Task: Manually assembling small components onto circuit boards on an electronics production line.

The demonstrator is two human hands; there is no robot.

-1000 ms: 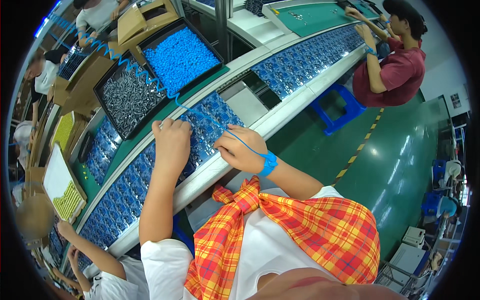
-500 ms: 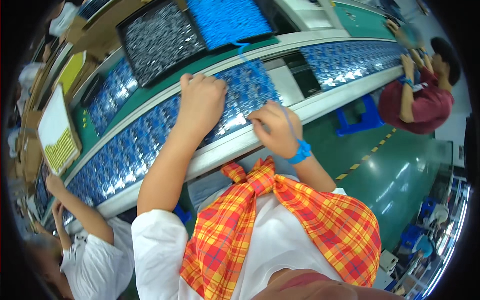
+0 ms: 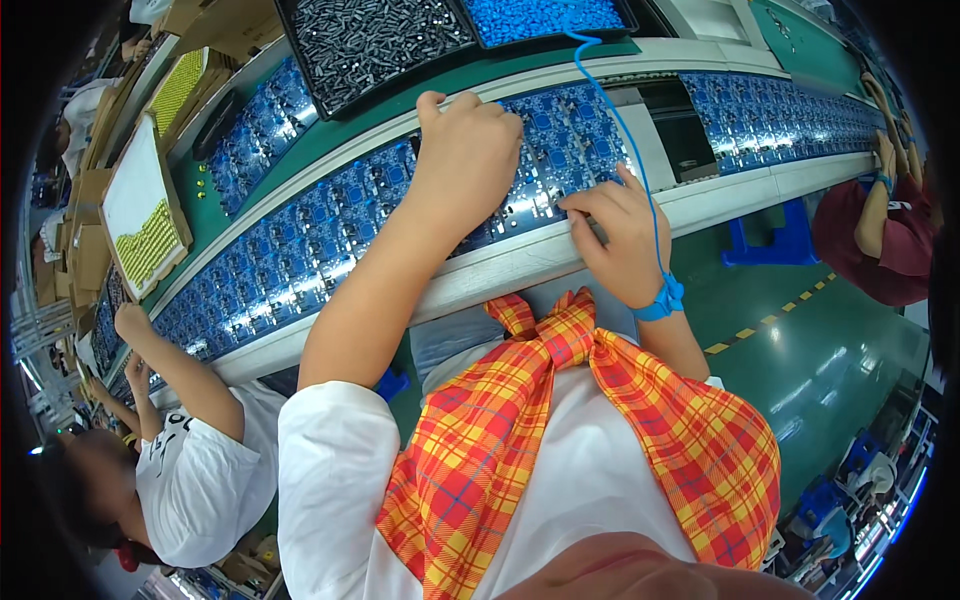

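A long row of blue circuit boards [image 3: 345, 215] lies along the white-railed line before me. My left hand [image 3: 467, 158] is over the boards, back upward, its fingers curled down. Its fingertips are hidden behind the knuckles, so what they hold, if anything, cannot be seen. To its right, my right hand [image 3: 620, 240] reaches over the near rail to the board's right end. Its fingers are bent but apart, with one fingertip at the board and no object visible between them. A blue wrist strap [image 3: 662, 297] with a cord [image 3: 622, 115] circles my right wrist.
Beyond the line stand a black tray of dark grey cylindrical parts [image 3: 375, 50] and a tray of blue parts [image 3: 545, 18]. A white box with yellow parts [image 3: 145, 240] sits farther left. Co-workers are at left [image 3: 205, 470] and right [image 3: 850, 235].
The whole view has shifted, so trays, boards and hands appear farther right and higher. My right hand's fingers have spread somewhat. My left hand stays curled over the boards.
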